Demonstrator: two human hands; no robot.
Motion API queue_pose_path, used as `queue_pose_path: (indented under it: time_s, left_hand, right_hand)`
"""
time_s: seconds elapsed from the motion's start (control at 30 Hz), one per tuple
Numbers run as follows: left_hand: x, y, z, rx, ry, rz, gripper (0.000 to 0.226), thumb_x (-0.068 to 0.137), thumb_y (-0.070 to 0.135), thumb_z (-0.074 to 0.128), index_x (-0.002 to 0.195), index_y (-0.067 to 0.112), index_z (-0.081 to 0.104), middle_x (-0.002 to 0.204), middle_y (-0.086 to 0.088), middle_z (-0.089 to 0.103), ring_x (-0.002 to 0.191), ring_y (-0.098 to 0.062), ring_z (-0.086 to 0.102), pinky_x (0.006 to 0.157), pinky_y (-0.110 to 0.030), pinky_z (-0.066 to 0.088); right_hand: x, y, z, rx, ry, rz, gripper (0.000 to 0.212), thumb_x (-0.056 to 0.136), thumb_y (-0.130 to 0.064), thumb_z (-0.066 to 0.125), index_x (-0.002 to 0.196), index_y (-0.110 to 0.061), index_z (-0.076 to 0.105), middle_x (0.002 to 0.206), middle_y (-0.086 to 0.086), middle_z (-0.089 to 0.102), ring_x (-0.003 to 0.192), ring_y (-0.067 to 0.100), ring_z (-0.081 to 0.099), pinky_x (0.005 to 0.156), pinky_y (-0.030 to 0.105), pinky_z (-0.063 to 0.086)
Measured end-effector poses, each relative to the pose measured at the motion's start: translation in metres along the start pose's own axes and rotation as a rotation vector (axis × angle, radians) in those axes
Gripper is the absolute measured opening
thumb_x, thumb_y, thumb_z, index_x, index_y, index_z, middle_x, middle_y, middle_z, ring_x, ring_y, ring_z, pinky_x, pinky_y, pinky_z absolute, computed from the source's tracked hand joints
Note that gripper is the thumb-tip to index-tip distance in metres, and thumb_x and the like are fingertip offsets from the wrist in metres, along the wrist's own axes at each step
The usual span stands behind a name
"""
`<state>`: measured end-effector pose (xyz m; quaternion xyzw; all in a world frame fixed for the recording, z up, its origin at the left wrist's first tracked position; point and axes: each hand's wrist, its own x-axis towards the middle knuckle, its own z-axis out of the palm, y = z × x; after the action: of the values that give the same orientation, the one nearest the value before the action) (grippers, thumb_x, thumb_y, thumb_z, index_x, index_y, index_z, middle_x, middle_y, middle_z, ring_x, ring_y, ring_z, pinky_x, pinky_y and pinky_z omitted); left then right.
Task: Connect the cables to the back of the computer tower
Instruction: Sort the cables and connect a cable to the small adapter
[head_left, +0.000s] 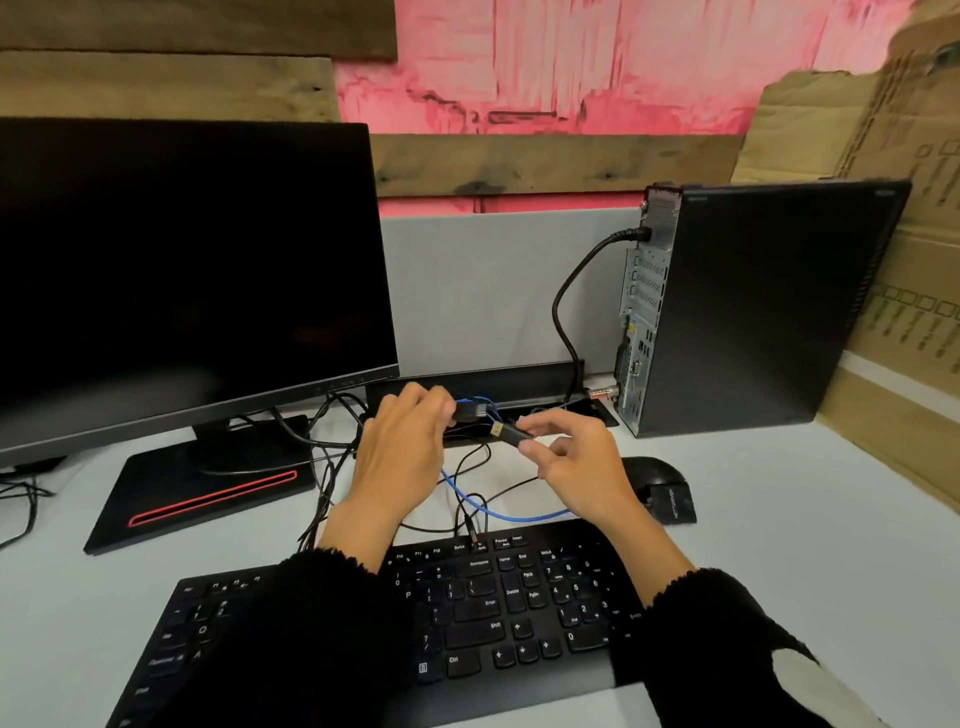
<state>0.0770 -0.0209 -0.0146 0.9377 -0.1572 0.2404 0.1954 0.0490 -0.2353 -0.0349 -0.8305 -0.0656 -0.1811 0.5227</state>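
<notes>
The black computer tower (763, 306) stands at the right, its metal back panel (640, 312) turned left toward me. A thick black power cable (566, 301) is plugged in near the top of that panel. My right hand (576, 462) pinches a black cable plug with a gold tip (506, 433), pointing left. My left hand (402, 452) grips a black connector (467, 413) together with a blue cable (498, 512) that loops down toward the keyboard. Both hands hover over a tangle of loose black cables (332, 457), left of the tower.
A dark monitor (182, 270) on a black base with a red stripe (208, 491) fills the left. A black keyboard (493, 608) lies under my wrists. A black mouse (657, 480) sits right of my right hand. Cardboard (909, 260) leans behind the tower.
</notes>
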Motion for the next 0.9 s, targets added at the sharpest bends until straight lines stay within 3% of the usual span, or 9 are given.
queue_pose_path:
  time_s: [0.13, 0.2, 0.27, 0.33, 0.4, 0.5, 0.57, 0.73, 0.9]
  left_hand:
    - [0.003, -0.003, 0.002, -0.02, -0.123, 0.013, 0.022, 0.108, 0.029, 0.041, 0.109, 0.029, 0.063, 0.117, 0.013, 0.05, 0.098, -0.016, 0.047, 0.09, -0.041, 0.045]
    - [0.004, -0.012, 0.002, -0.085, -0.171, 0.016, 0.018, 0.105, 0.023, 0.051, 0.11, 0.033, 0.065, 0.127, 0.02, 0.049, 0.108, -0.012, 0.052, 0.095, -0.039, 0.046]
    - [0.001, -0.02, -0.002, -0.157, -0.272, 0.033, 0.035, 0.1, 0.01, 0.059, 0.12, 0.038, 0.063, 0.145, 0.025, 0.039, 0.12, -0.006, 0.051, 0.101, -0.033, 0.044]
    - [0.0, -0.028, -0.012, -0.271, -0.319, 0.027, 0.046, 0.094, 0.004, 0.067, 0.12, 0.041, 0.063, 0.15, 0.025, 0.035, 0.118, -0.003, 0.054, 0.099, -0.026, 0.044]
    - [0.002, -0.038, -0.027, -0.329, -0.293, -0.015, 0.037, 0.089, 0.008, 0.076, 0.109, 0.039, 0.066, 0.134, 0.019, 0.045, 0.103, -0.007, 0.062, 0.085, -0.02, 0.047]
    - [0.002, -0.061, -0.05, -0.194, -0.325, -0.125, 0.022, 0.088, 0.024, 0.079, 0.094, 0.041, 0.066, 0.113, 0.013, 0.056, 0.09, -0.011, 0.065, 0.082, -0.027, 0.049]
    - [-0.001, -0.076, -0.056, -0.075, -0.397, -0.207, 0.016, 0.088, 0.034, 0.077, 0.089, 0.044, 0.064, 0.109, 0.015, 0.059, 0.092, -0.012, 0.061, 0.092, -0.036, 0.051]
    - [-0.009, -0.093, -0.057, -0.043, -0.48, -0.317, 0.004, 0.091, 0.042, 0.071, 0.094, 0.043, 0.068, 0.119, 0.016, 0.06, 0.121, -0.017, 0.056, 0.106, -0.042, 0.045]
    - [-0.013, -0.083, -0.073, -0.003, -0.72, -0.416, 0.061, 0.077, 0.063, 0.077, 0.13, 0.041, 0.055, 0.137, 0.007, 0.038, 0.13, -0.022, 0.046, 0.11, -0.04, 0.041]
  right_hand:
    - [0.013, -0.002, -0.003, 0.033, -0.068, -0.029, 0.034, 0.095, -0.002, 0.07, 0.104, -0.035, 0.072, 0.105, -0.011, 0.073, 0.072, 0.014, 0.074, 0.067, 0.02, 0.054]
    - [0.016, -0.003, -0.007, 0.027, -0.201, -0.041, 0.044, 0.098, 0.007, 0.061, 0.119, -0.03, 0.07, 0.121, -0.009, 0.072, 0.097, 0.007, 0.075, 0.085, 0.019, 0.055]
    - [0.019, -0.003, -0.014, -0.15, -0.267, -0.055, 0.046, 0.098, 0.005, 0.061, 0.129, -0.028, 0.067, 0.133, -0.009, 0.067, 0.119, 0.006, 0.066, 0.1, 0.022, 0.05]
    - [0.022, -0.003, -0.026, -0.335, -0.278, -0.013, 0.03, 0.097, -0.01, 0.068, 0.12, -0.028, 0.072, 0.124, -0.009, 0.068, 0.111, 0.01, 0.066, 0.078, 0.021, 0.056]
    - [0.022, 0.001, -0.034, -0.416, -0.325, 0.062, 0.012, 0.095, -0.021, 0.073, 0.106, -0.026, 0.074, 0.106, -0.011, 0.07, 0.091, 0.014, 0.067, 0.054, 0.028, 0.056]
    - [0.02, 0.008, -0.032, -0.549, -0.438, 0.074, 0.011, 0.088, -0.034, 0.079, 0.098, -0.029, 0.075, 0.093, -0.015, 0.073, 0.091, 0.012, 0.067, 0.077, 0.027, 0.054]
    - [0.02, 0.012, -0.021, -0.527, -0.463, 0.092, 0.014, 0.087, -0.036, 0.08, 0.098, -0.029, 0.076, 0.091, -0.012, 0.074, 0.088, 0.008, 0.066, 0.078, 0.025, 0.05]
    - [0.029, 0.013, 0.003, -0.721, -0.494, 0.062, 0.008, 0.088, -0.031, 0.073, 0.085, -0.035, 0.068, 0.094, -0.007, 0.064, 0.095, 0.016, 0.06, 0.08, 0.036, 0.053]
    - [0.037, 0.015, 0.001, -0.69, -0.472, 0.095, 0.021, 0.094, -0.01, 0.054, 0.089, -0.03, 0.057, 0.101, 0.002, 0.062, 0.094, 0.022, 0.059, 0.08, 0.04, 0.055]
